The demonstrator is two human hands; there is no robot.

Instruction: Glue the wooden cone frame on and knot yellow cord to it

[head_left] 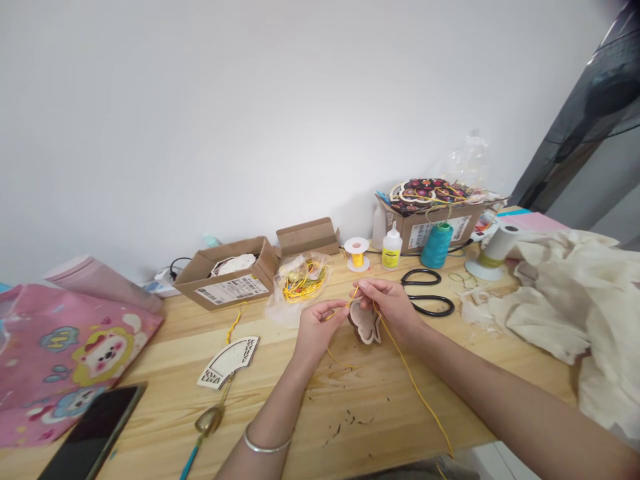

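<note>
Over the middle of the wooden table, my left hand [325, 323] pinches a yellow cord [411, 377] between thumb and fingers. My right hand [387, 303] is closed on the same cord a little to the right. One length of it trails from my right hand down past the table's front edge, and a shorter end dangles below my left hand. A layered wooden cutout [366, 323] with a curvy outline sits just below my fingertips, between the two hands. My fingers partly cover its top, so how the cord joins it cannot be made out.
A fan-shaped wooden ornament [229, 363] with a gold bell lies left, near a phone [95, 433] and a pink bag [65, 360]. Behind are a bag of yellow cords [303, 283], a spool [357, 255], a glue bottle [391, 250], teal thread [437, 247] and black-handled scissors [433, 305]. Cream cloth [600, 313] covers the right.
</note>
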